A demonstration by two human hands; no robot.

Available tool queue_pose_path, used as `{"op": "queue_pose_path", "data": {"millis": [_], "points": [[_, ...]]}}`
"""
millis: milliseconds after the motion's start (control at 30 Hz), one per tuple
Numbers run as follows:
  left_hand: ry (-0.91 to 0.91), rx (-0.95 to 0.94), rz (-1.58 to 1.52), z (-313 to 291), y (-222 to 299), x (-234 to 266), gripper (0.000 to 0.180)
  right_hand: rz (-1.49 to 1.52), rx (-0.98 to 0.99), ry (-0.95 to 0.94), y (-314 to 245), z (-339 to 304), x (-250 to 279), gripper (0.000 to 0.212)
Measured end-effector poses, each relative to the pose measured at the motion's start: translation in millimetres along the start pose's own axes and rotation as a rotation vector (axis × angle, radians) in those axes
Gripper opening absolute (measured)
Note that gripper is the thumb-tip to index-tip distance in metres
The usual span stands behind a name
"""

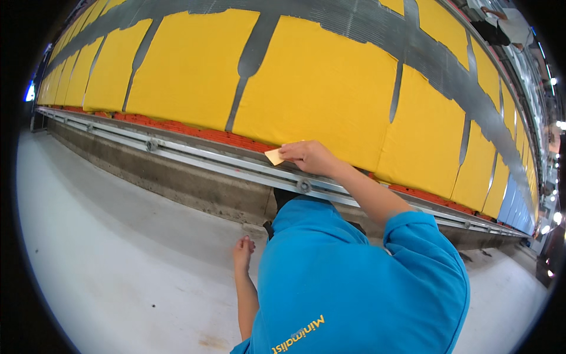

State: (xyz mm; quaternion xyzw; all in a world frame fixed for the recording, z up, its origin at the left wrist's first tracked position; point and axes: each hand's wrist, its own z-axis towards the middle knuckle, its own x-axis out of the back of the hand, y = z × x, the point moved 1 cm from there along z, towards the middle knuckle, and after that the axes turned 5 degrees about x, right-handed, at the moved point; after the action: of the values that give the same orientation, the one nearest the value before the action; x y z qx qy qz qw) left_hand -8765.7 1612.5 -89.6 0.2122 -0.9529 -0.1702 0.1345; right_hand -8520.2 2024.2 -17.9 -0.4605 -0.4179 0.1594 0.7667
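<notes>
The left hand [243,253] hangs loosely curled beside the body, nothing visible in it. The right hand [311,157] pinches a small pale-yellow piece [273,156] by one end, seemingly to leave its far edge free. Flat and angular, the piece is over the metal rail [206,156] at the tabletop's [354,26] near edge; smooth yellow sheets [318,88] lie beyond.

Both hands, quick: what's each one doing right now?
Left hand: partly curled; open or closed can't be told.
Right hand: closed on a small pale yellow piece.
</notes>
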Motion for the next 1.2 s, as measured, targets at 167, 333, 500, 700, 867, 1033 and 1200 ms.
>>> {"op": "queue_pose_path", "data": {"millis": [167,333,500,700,867,1033,1200], "points": [[0.085,-0.028,0.154,-32.6,64.1,27.2,0.04,-0.625,-0.503,0.705,76.2,73.2,113.8,0.034],[0.224,0.097,-0.113,-1.3,45.2,117.1,0.042,-0.855,-0.55,0.747,173.9,90.4,171.3,0.035],[0.316,0.162,-0.245,-5.3,59.1,138.6,0.043,-0.366,-0.288,0.28,81.5,167.8,63.7,0.032],[0.121,0.129,-0.033,24.7,100.2,154.7,0.046,-0.261,-0.17,0.452,49.7,327.6,-0.9,0.035],[0.144,0.025,-0.126,67.8,136.6,191.4,0.047,-0.459,0.043,0.379,83.2,433.1,-76.4,0.032],[0.143,-0.052,0.117,100.5,137.2,260.4,0.046,-0.461,-0.171,-0.103,48.2,425.6,-122.0,0.03],[0.05,0.162,-0.209,145.3,120.6,356.2,0.044,-0.71,-0.375,0.637,31.8,361.8,-82.1,0.02]]}}
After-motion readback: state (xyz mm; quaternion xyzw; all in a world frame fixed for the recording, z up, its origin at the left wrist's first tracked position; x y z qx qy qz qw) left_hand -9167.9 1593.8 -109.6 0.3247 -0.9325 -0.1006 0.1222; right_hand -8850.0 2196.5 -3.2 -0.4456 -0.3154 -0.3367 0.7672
